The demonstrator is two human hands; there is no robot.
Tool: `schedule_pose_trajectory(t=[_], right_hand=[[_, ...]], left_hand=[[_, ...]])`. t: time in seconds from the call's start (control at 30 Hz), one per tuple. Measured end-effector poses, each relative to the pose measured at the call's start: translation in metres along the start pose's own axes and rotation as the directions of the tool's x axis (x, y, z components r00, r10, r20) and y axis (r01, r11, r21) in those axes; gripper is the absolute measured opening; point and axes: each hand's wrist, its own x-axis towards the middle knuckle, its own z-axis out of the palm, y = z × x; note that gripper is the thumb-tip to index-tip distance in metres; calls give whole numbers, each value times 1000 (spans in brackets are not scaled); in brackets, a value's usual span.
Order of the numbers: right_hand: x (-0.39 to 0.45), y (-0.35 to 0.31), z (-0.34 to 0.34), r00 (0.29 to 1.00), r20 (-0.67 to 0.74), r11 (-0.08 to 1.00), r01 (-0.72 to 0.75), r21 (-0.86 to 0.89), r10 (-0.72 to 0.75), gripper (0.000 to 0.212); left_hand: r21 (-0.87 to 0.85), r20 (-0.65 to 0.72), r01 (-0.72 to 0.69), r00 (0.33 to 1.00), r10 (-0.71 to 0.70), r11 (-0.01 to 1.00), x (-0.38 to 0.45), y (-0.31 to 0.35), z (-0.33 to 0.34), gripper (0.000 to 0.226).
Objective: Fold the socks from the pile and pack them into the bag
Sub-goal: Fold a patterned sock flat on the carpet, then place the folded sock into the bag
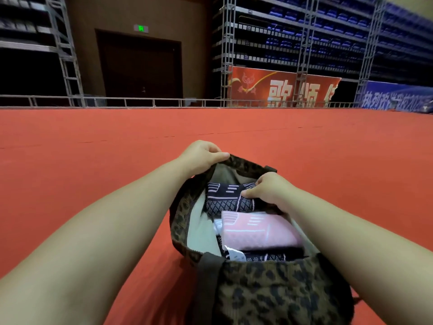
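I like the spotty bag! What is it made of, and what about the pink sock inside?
The leopard-print bag looks like soft woven cloth: matte and slumped, with a plain pale lining. The pink sock looks knitted, probably cotton or a blend; its surface shows fine ribbing.

My arms and the red carpet [234, 127] are evenly and softly lit from overhead, with only a faint shadow under the bag [269, 289] toward 7 o'clock and no glare, while the hall behind, from 10 to 2 o'clock, sinks into dim, near-black patches. The wide lens bows the carpet's far edge and tilts the scaffolding [302, 43] inward, and the top corners at 11 and 1 o'clock smear with motion blur; my forearms at 5 and 7 o'clock look soft and swollen
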Motion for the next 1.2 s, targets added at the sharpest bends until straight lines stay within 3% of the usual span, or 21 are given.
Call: schedule_pose_trajectory(t=[0.1,0.17,0.23,0.33,0.4,0.47,0.57,0.67,0.73,0.87,0.97,1.2], right_hand=[[-4,-6,-3,1000,-12,965,-9,-261,7,44],[-16,-7,-3,976,-133,813,66,-579,-175,52],[-26,-7,-4,912,-191,713,141,-687,-364,45],[-32,-5,-5,834,-98,696,383,-607,-544,38],[-33,-2,-4,838,24,800,529,-283,-546,42],[-37,1,-2,831,267,862,507,0,-489,48],[-29,11,7,793,484,899,437,-29,-370,57],[-20,14,11,859,461,954,291,-78,-224,79],[-18,12,9,871,423,955,295,-41,-251,93],[-44,-19,-4,856,254,868,486,-104,-450,46],[-69,-55,-3,813,117,815,578,-42,-570,35],[-109,-146,83,786,265,826,556,90,-558,28]], left_hand=[[25,-18,-5,1000,5,1000,-6,-2,3,18],[6,-8,5,1000,-5,1000,-9,-1,7,18],[-28,-3,18,1000,-18,999,-12,-1,7,18],[-78,-20,36,999,-38,996,-15,-3,2,18],[-105,-26,53,998,-56,993,-15,-5,-1,18],[-109,-23,64,997,-67,992,-17,-6,-1,18],[-157,-32,52,998,-58,986,-19,0,-2,20],[-175,-7,26,1000,-28,984,-22,7,-5,19],[-152,42,34,999,-28,988,-27,8,-9,16],[-146,206,126,974,-94,981,-53,-4,-30,19],[-153,229,174,964,-137,973,-84,-22,-53,21],[-66,229,364,912,-341,929,-185,-101,-125,15]])
